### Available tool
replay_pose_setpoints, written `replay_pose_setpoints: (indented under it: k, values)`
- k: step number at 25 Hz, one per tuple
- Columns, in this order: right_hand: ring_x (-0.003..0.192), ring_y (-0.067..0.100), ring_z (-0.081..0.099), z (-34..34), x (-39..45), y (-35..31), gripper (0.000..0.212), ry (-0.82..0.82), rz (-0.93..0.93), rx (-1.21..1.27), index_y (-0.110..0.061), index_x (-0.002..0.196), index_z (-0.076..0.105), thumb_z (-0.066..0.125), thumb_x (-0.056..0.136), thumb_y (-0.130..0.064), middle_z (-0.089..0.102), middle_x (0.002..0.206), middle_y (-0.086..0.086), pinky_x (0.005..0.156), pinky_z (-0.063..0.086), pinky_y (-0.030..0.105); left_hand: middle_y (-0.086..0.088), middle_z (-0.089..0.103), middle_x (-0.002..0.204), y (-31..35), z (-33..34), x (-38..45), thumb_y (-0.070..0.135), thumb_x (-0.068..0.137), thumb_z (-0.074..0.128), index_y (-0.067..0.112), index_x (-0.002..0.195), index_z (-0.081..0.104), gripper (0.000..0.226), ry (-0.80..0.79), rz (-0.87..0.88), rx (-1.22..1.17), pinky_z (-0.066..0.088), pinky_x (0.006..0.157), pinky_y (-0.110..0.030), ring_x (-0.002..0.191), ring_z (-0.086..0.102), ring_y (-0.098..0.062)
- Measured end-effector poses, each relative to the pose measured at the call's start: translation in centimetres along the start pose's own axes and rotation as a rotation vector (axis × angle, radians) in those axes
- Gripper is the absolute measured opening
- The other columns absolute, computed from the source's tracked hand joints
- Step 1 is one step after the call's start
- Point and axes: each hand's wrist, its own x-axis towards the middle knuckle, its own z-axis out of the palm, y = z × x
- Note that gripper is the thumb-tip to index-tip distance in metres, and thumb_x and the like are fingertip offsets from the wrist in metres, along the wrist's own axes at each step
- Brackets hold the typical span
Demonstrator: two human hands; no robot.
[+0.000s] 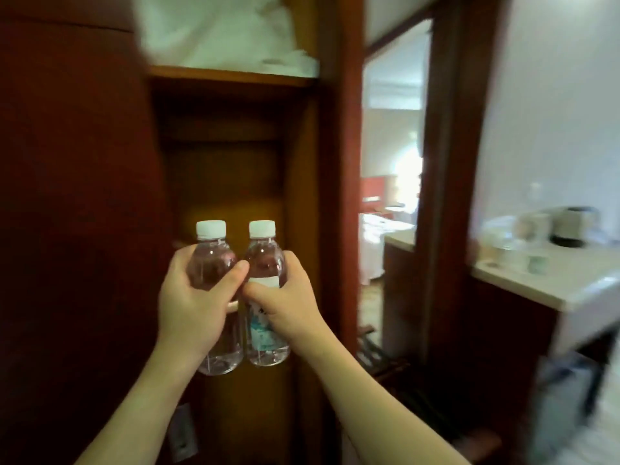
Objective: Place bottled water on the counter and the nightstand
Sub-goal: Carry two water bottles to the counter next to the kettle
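Note:
I hold two clear water bottles with white caps upright and side by side in front of a wooden wardrobe. My left hand (193, 297) grips the left bottle (210, 260) round its middle. My right hand (285, 303) grips the right bottle (266, 337), which has a white and blue label. The two bottles touch each other. A pale counter (550, 283) lies at the right, below the height of my hands. No nightstand is plainly visible.
The open wardrobe (235, 169) has a shelf with white linen (228, 31) on top. On the counter stand a dark kettle (573, 226) and blurred cups. A tall mirror or doorway (391, 182) beside the wardrobe shows a bed with white bedding.

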Motion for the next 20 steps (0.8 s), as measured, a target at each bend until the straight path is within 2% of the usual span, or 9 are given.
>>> replay_pose_setpoints:
  k: [2, 4, 6, 8, 11, 13, 16, 18, 20]
  values:
    - [0.080, 0.004, 0.068, -9.3, -1.1, -1.6, 0.034, 0.159, -0.027, -0.082, -0.030, 0.095, 0.059, 0.079, 0.067, -0.023, 0.069, 0.086, -0.009, 0.071, 0.056, 0.025, 0.012, 0.068, 0.096, 1.8, 9.1, -1.9, 0.015, 0.079, 0.081, 0.020, 0.112, 0.063, 0.038, -0.143, 0.012, -0.113, 0.048, 0.071, -0.017, 0.082, 0.066, 0.008]
    - [0.081, 0.007, 0.069, -18.7, -3.0, -3.9, 0.034, 0.328, -0.064, -0.155, -0.029, 0.094, 0.061, 0.081, 0.069, -0.016, 0.072, 0.086, -0.006, 0.075, 0.057, 0.029, 0.009, 0.069, 0.091, 4.1, 18.5, -4.3, 0.009, 0.077, 0.082, 0.010, 0.112, 0.064, 0.039, -0.260, 0.024, -0.258, 0.052, 0.066, -0.014, 0.075, 0.067, 0.009]
    - [0.080, 0.005, 0.069, -27.4, -5.4, -6.9, 0.037, 0.469, -0.093, -0.254, -0.024, 0.096, 0.061, 0.081, 0.066, -0.016, 0.072, 0.086, -0.005, 0.074, 0.057, 0.027, 0.006, 0.071, 0.088, 7.0, 27.3, -7.2, 0.020, 0.071, 0.087, 0.021, 0.107, 0.065, 0.041, -0.377, -0.027, -0.408, 0.059, 0.068, -0.029, 0.077, 0.071, -0.004]
    - [0.085, 0.008, 0.070, -35.1, -8.1, -10.1, 0.045, 0.599, -0.118, -0.370, -0.025, 0.099, 0.061, 0.080, 0.059, -0.029, 0.072, 0.093, -0.001, 0.077, 0.057, 0.027, 0.006, 0.073, 0.090, 10.4, 35.2, -10.4, 0.035, 0.066, 0.087, 0.031, 0.102, 0.064, 0.043, -0.495, -0.074, -0.532, 0.061, 0.067, -0.040, 0.080, 0.074, -0.016]
    - [0.091, 0.018, 0.070, -44.7, -12.6, -14.0, 0.050, 0.767, -0.125, -0.527, -0.028, 0.099, 0.059, 0.080, 0.055, -0.039, 0.070, 0.098, 0.003, 0.083, 0.058, 0.037, 0.003, 0.072, 0.091, 15.1, 44.5, -15.8, 0.022, 0.071, 0.087, 0.029, 0.099, 0.062, 0.038, -0.626, -0.082, -0.691, 0.059, 0.057, -0.034, 0.073, 0.073, -0.011]
    - [0.092, 0.023, 0.071, -50.0, -15.7, -16.0, 0.053, 0.879, -0.114, -0.606, -0.025, 0.100, 0.059, 0.079, 0.055, -0.044, 0.071, 0.099, 0.006, 0.083, 0.058, 0.043, 0.002, 0.073, 0.092, 17.9, 49.6, -19.6, 0.024, 0.067, 0.089, 0.031, 0.095, 0.062, 0.040, -0.714, -0.103, -0.760, 0.061, 0.060, -0.040, 0.078, 0.075, -0.020]
    - [0.087, 0.020, 0.072, -56.5, -19.6, -18.2, 0.053, 1.001, -0.096, -0.674, -0.019, 0.099, 0.060, 0.078, 0.056, -0.044, 0.072, 0.095, 0.005, 0.074, 0.059, 0.033, 0.011, 0.073, 0.091, 20.8, 56.4, -24.3, 0.036, 0.064, 0.088, 0.037, 0.092, 0.063, 0.038, -0.785, -0.142, -0.818, 0.062, 0.071, -0.056, 0.083, 0.075, -0.028]
    - [0.085, 0.017, 0.071, -60.4, -21.3, -18.7, 0.047, 1.054, -0.079, -0.706, -0.018, 0.102, 0.061, 0.079, 0.063, -0.036, 0.072, 0.095, 0.004, 0.068, 0.057, 0.024, 0.014, 0.072, 0.094, 22.0, 60.2, -26.5, 0.045, 0.063, 0.085, 0.041, 0.092, 0.062, 0.037, -0.823, -0.128, -0.831, 0.060, 0.075, -0.058, 0.087, 0.074, -0.026]
    - [0.084, 0.008, 0.070, -64.6, -22.2, -18.6, 0.042, 1.087, -0.060, -0.740, -0.019, 0.106, 0.061, 0.082, 0.072, -0.032, 0.071, 0.097, -0.001, 0.064, 0.054, 0.015, 0.018, 0.070, 0.097, 22.7, 64.2, -28.4, 0.044, 0.070, 0.084, 0.042, 0.094, 0.061, 0.034, -0.867, -0.108, -0.838, 0.060, 0.077, -0.056, 0.089, 0.073, -0.022]
